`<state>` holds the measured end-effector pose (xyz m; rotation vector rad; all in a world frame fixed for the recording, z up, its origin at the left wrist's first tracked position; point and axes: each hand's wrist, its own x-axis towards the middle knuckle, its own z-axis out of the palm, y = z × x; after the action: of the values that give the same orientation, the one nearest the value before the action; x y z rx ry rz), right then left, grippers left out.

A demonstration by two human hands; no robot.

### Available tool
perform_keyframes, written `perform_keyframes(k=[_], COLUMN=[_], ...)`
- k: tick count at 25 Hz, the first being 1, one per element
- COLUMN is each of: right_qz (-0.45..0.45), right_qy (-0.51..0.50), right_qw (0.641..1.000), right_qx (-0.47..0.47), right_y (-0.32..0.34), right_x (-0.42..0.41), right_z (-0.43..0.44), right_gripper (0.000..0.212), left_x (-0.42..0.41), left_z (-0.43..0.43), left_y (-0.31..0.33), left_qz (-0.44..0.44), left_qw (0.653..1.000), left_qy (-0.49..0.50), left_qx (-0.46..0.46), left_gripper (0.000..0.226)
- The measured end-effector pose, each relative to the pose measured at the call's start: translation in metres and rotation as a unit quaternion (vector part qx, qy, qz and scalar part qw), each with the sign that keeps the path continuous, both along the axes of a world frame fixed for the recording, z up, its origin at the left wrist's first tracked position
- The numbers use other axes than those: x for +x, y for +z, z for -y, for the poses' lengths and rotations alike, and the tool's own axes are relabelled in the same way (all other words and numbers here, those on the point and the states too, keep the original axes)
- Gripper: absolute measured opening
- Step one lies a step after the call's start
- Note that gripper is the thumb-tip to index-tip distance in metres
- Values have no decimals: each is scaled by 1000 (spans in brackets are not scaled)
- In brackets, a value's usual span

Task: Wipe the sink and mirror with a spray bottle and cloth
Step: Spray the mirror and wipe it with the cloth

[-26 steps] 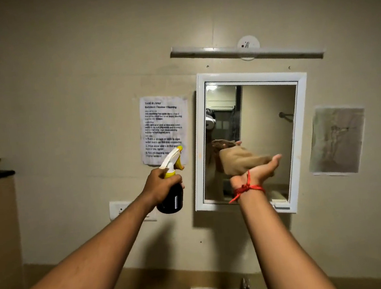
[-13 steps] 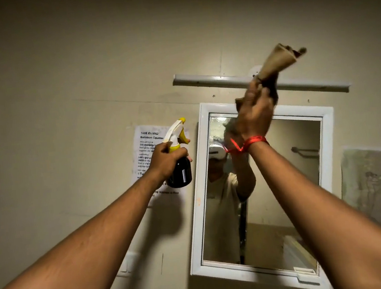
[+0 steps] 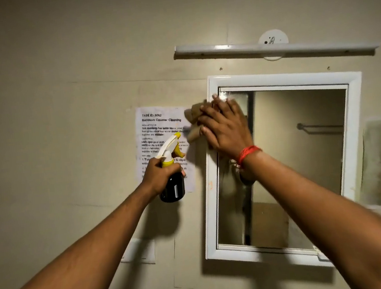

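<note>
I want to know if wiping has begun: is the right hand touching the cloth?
Touching. In the head view the right hand lies flat on the tan cloth, pressing it at the upper left corner of the mirror; cloth sticks out under the fingers.

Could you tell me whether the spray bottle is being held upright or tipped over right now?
Upright. The spray bottle has its dark body below and its yellow-and-white trigger head on top, gripped at the neck by the left hand.

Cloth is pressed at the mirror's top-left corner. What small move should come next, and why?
Probably drag the cloth rightward along the top of the mirror. The right hand holds it flat on the upper-left corner, half over the frame, so the glass to the right and below looks unwiped. The left hand holds the bottle aside.
</note>
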<state>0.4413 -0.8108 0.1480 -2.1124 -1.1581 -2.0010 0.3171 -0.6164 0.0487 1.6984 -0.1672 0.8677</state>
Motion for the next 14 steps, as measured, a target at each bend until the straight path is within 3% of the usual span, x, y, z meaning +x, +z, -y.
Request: perform_keyframes(k=[6, 10, 14], right_qz=[-82, -101, -57], right_qy=[10, -9, 1], right_qw=[994, 976, 945], right_qx=[-74, -193, -321], right_y=[-157, -243, -260], right_x=[-16, -20, -11], right_z=[-3, 8, 20], right_gripper=[35, 36, 39], left_x=[8, -4, -17], left_z=[7, 14, 4], left_y=[-60, -76, -79], left_qz=[-67, -67, -56], left_qw=[997, 998, 998], left_qy=[7, -5, 1], left_qx=[25, 2, 0], left_gripper=[23, 23, 24])
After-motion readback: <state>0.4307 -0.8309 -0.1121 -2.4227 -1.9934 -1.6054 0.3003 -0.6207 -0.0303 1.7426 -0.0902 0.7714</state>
